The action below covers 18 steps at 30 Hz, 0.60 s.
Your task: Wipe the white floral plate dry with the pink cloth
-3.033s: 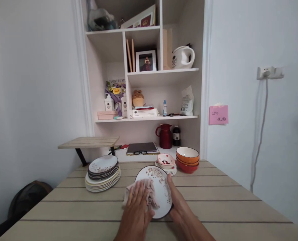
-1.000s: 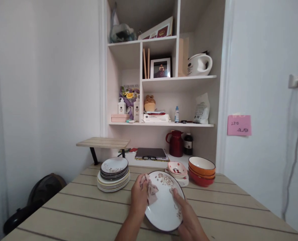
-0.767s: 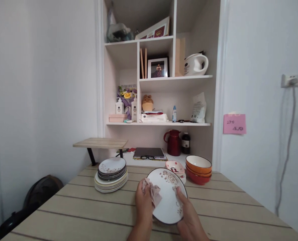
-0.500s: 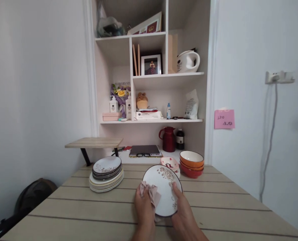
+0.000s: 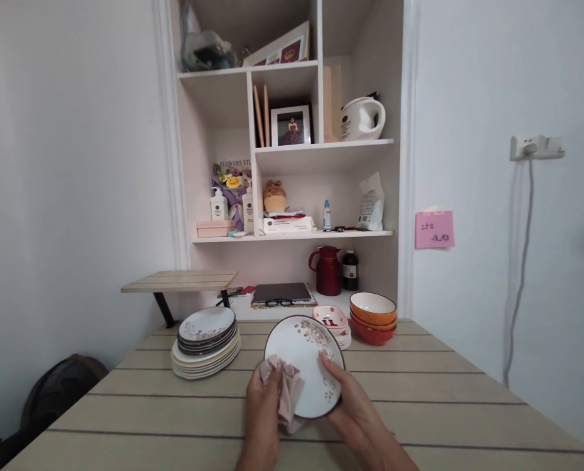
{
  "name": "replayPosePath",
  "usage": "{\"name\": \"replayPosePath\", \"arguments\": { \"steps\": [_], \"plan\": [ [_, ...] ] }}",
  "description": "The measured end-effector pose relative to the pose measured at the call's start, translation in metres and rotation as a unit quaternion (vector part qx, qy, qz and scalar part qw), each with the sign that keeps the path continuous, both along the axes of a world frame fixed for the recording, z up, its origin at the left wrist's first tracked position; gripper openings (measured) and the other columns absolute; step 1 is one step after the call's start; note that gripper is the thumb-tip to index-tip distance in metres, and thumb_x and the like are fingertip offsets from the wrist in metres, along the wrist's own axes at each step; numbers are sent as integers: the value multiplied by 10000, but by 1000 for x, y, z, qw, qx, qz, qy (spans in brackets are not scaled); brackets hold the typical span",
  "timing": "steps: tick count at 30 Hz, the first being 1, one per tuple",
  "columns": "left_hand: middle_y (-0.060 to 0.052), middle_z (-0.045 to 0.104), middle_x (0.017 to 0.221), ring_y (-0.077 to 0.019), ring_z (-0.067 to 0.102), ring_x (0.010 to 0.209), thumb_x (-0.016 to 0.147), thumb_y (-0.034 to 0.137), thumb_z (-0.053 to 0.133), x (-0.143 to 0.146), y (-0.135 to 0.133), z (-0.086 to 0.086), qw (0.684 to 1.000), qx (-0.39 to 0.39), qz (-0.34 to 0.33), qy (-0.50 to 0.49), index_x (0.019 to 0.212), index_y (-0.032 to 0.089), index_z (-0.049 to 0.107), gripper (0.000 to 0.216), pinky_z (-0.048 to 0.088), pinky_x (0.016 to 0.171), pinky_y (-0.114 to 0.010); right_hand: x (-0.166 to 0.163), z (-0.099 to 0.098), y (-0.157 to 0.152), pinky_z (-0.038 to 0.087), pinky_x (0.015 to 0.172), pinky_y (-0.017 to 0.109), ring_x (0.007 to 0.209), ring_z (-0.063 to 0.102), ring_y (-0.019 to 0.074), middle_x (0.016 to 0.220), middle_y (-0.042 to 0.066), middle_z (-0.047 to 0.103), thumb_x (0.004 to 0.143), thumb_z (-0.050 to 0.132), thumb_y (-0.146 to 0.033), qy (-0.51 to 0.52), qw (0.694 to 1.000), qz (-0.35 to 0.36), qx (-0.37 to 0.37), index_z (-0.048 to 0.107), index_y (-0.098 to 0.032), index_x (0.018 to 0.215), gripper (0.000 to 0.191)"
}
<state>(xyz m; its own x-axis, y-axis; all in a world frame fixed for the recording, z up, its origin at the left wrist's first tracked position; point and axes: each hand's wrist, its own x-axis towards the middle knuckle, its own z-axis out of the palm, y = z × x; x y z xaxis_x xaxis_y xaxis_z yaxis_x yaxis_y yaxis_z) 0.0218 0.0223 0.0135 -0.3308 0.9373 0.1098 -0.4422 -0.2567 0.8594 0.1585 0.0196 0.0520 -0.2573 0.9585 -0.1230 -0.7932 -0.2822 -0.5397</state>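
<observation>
A white plate (image 5: 299, 350) with a brown flower pattern and a dark rim is held tilted above the wooden table (image 5: 419, 399). My right hand (image 5: 346, 402) grips its right lower edge, thumb on the face. My left hand (image 5: 262, 405) is closed on a crumpled pink-beige cloth (image 5: 287, 389), pressing it against the plate's lower left edge.
A stack of plates (image 5: 204, 340) sits to the left on the table. Small patterned dishes (image 5: 330, 319) and stacked orange and red bowls (image 5: 372, 317) stand behind the held plate. A red jug (image 5: 327, 270), a tablet with glasses (image 5: 279, 293) and shelves are beyond.
The plate has stayed in both hands while the cloth slid from its upper left down to the lower left edge. The view shifted sideways and back.
</observation>
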Motion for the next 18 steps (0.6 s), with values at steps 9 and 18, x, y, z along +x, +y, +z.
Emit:
{"name": "replayPosePath", "arguments": {
  "steps": [9, 18],
  "plan": [
    [-22, 695, 707, -149, 643, 633, 555, 485, 851, -14, -10, 10, 998, 14, 36, 57, 829, 157, 660, 468, 505, 610, -225, 20, 2, 6, 536, 707, 326, 737, 709, 199, 865, 40, 778, 630, 827, -263, -91, 992, -9, 91, 620, -211, 1130, 544],
    [-44, 718, 804, -194, 694, 685, 554, 457, 859, -1, -17, 13, 1000, -6, 16, 2, 923, 167, 635, 519, 556, 653, -296, 11, 0, -1, 556, 696, 359, 688, 712, 233, 789, 83, 776, 567, 860, -328, -142, 985, -64, 69, 663, -130, 1034, 544]
  ]
}}
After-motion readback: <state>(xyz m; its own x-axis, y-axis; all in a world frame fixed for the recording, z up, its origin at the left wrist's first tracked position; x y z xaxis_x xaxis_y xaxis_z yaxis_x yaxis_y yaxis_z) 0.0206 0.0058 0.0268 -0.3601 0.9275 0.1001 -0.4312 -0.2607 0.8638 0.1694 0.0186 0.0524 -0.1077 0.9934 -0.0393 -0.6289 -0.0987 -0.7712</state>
